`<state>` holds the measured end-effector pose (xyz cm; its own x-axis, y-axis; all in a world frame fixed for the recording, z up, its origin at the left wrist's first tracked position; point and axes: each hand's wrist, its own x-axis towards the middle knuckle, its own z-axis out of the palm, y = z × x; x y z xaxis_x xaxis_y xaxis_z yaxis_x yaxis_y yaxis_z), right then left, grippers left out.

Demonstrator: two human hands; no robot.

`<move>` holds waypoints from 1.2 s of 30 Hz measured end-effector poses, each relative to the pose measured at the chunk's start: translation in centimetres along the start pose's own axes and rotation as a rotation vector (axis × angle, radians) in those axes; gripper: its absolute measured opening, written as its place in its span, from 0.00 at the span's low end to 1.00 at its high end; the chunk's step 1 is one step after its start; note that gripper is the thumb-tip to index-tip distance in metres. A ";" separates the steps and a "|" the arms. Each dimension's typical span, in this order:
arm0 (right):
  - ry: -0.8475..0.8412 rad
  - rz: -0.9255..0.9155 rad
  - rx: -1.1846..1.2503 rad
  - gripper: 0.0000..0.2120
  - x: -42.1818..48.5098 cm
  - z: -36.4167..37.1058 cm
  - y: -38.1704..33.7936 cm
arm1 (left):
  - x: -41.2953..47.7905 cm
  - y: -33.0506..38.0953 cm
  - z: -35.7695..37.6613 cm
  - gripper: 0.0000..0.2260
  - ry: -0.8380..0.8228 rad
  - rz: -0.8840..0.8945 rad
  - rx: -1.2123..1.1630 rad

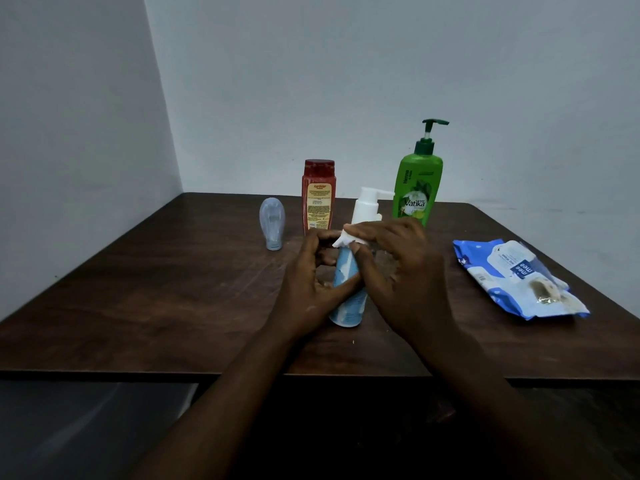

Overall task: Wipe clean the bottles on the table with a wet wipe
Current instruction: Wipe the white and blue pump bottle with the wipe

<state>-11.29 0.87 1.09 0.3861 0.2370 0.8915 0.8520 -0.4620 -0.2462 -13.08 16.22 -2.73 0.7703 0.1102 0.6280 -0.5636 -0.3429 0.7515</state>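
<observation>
Fingers, left hand, wrap blue bottle; right hand pinches wipe at neck.

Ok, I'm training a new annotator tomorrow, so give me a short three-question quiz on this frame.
1. True or false: the green pump bottle stands upright.
2. Which hand holds the wet wipe against the blue spray bottle? A left, B right.
3. Fill in: the wipes pack lies to the person's ___ of that bottle.
Key: 1 true. 2 B; the right hand holds it, the left hand grips the bottle. 3 right.
</observation>
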 end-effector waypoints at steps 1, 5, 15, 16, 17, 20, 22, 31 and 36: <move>0.015 0.010 0.021 0.12 -0.1 -0.2 0.1 | 0.0 -0.1 0.0 0.24 -0.005 -0.014 0.006; 0.075 0.176 0.193 0.09 -0.4 -0.1 1.0 | 0.1 -0.6 -0.1 0.24 -0.003 -0.063 -0.037; 0.020 0.748 0.839 0.10 -1.2 1.0 1.9 | 0.6 -0.8 0.2 0.18 -0.073 -0.242 -0.287; 0.010 0.759 0.828 0.10 -1.5 1.1 2.0 | 0.7 -0.8 0.2 0.18 -0.069 -0.267 -0.320; -0.005 0.765 0.807 0.09 -1.8 1.1 2.2 | 0.9 -0.8 0.3 0.17 -0.063 -0.302 -0.352; -0.062 0.763 0.785 0.09 -2.4 0.8 2.5 | 1.3 -1.2 0.5 0.12 -0.018 -0.354 -0.448; -0.086 0.738 0.792 0.10 -2.5 0.6 2.7 | 1.6 -1.1 0.8 0.14 0.012 -0.378 -0.520; -0.027 0.644 0.677 0.11 -2.4 -0.1 4.5 | 4.4 -0.1 3.2 0.29 0.052 -0.473 -0.846; -0.045 0.659 0.672 0.11 -2.0 -0.2 5.6 | 5.5 -0.6 4.1 0.15 -0.053 -0.414 -0.627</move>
<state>-7.38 -2.31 -2.02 0.8641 0.1424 0.4827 0.4774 0.0715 -0.8758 -7.27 13.18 -0.57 0.9606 0.0644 0.2702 -0.2766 0.3137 0.9084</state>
